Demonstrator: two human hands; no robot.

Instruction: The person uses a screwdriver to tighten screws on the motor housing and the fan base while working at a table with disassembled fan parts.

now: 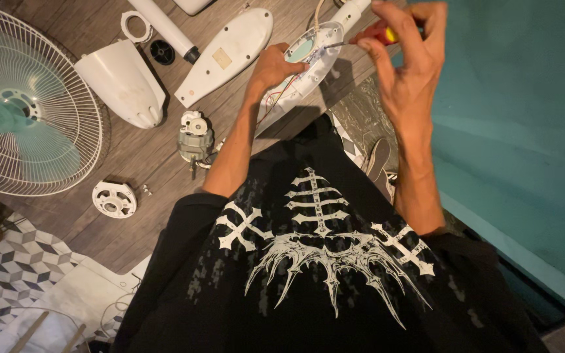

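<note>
My left hand [274, 65] grips the rim of an open white oval fan housing [308, 59] with red and white wires showing inside. Fingers half curled, my right hand [408, 52] holds a red-handled screwdriver [375, 34]; its thin shaft points left into the housing. Both arms reach out over my black printed shirt.
On the wooden floor lie a white fan cage with a teal blade [27, 104], a white rear cover [124, 82], a flat white oval cover [227, 52], a white tube [165, 27], a small motor [195, 140], a round white bracket [114, 199]. A teal wall [524, 131] stands to the right.
</note>
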